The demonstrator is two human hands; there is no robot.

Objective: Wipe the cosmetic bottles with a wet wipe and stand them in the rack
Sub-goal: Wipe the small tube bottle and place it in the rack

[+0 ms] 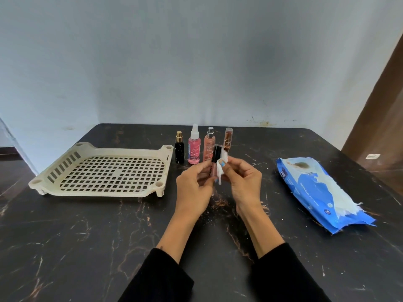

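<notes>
My left hand (193, 188) pinches the lower end of a slim pink tube with a black cap (214, 161), held upright above the table. Against the tube's side my right hand (244, 182) grips a small white wet wipe (222, 168). Behind my hands stand a black bottle with a gold cap (179, 150), a pink spray bottle with a white top (194, 149), a peach spray bottle with a silver top (208, 147) and a slim amber vial (228, 140). A cream perforated rack (104, 171) lies at the left with nothing in it.
A torn blue pack of wet wipes (320, 190) lies at the right, with white wipes spilling from its near end. The black marbled table (87, 247) meets a pale wall at the back. A brown door frame (379, 118) stands at the far right.
</notes>
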